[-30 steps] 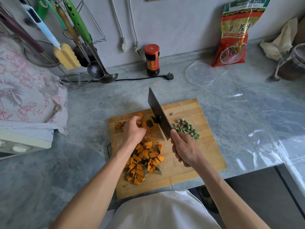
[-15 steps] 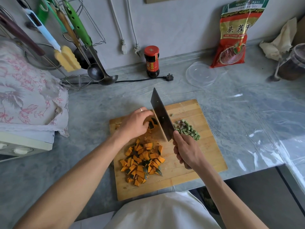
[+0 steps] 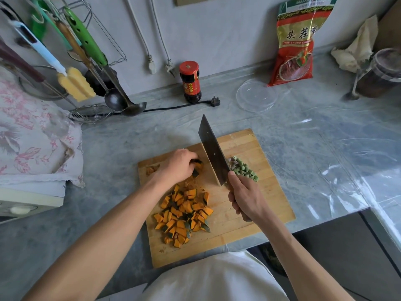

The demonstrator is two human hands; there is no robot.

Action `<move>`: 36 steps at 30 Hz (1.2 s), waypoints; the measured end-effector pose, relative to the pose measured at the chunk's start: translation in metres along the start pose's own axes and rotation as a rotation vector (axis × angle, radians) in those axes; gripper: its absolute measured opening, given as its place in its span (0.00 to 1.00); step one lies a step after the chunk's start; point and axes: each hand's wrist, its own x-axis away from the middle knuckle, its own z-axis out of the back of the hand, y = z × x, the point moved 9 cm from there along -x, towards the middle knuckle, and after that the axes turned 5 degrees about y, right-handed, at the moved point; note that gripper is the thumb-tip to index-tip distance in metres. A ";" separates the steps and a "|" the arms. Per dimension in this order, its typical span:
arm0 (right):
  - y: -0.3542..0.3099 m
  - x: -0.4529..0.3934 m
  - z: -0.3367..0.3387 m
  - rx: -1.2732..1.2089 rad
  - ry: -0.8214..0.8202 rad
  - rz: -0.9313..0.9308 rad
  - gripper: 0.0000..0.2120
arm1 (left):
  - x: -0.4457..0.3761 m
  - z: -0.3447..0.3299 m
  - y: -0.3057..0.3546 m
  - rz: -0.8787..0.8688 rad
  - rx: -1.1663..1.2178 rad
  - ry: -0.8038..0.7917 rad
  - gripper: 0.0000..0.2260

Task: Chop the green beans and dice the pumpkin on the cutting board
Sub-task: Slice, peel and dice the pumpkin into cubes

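Both hands work over the wooden cutting board [image 3: 269,192] on the grey table [image 3: 121,144]. Curled fingers of the left hand [image 3: 178,165] hold a pumpkin piece [image 3: 198,168] with dark rind near the board's far left part. Just right of it, the right hand [image 3: 245,196] grips the handle of a cleaver [image 3: 211,151], whose edge rests on the board with the blade beside the left fingertips. Diced pumpkin [image 3: 183,216] lies heaped on the board's near left half, between the two forearms. Chopped green beans [image 3: 244,169] sit in a small pile just right of the blade. Behind the board, a dark sauce bottle [image 3: 189,81] stands by the wall.
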 end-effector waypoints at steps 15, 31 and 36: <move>-0.027 0.021 0.016 0.066 -0.011 0.044 0.26 | 0.012 0.001 0.010 0.174 0.085 0.394 0.10; -0.060 0.040 -0.004 0.315 -0.011 0.240 0.23 | 0.018 0.005 0.027 0.123 -0.004 0.387 0.14; -0.060 0.035 -0.010 0.357 -0.015 0.217 0.19 | 0.018 0.005 0.028 0.108 0.024 0.408 0.11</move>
